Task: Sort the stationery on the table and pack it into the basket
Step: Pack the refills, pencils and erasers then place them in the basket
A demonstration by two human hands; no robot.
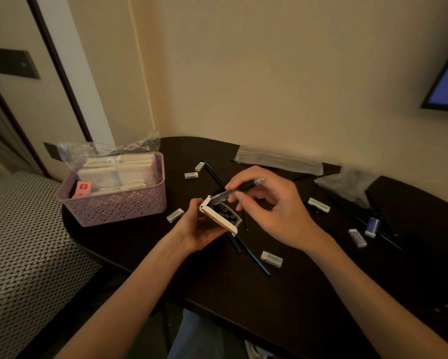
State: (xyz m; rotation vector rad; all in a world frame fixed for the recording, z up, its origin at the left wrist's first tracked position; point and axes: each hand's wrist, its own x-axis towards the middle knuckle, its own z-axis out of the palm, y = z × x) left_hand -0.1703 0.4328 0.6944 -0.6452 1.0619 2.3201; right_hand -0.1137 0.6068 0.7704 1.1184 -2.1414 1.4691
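Both bare forearms are reaching forward from the bottom edge, converging toward the middle. The left hand is lying palm up, its fingers curling around a small cream cardboard box with its flap open. The right hand is hovering just above, palm down, pinching a black ballpoint pen between thumb and fingertips, the remaining fingers loosely bent.

Head view (close) — looking forward and down at table.

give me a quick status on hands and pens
Left hand holds open pen box. Right hand feeding pen in. Erasers, pencils loose on table.
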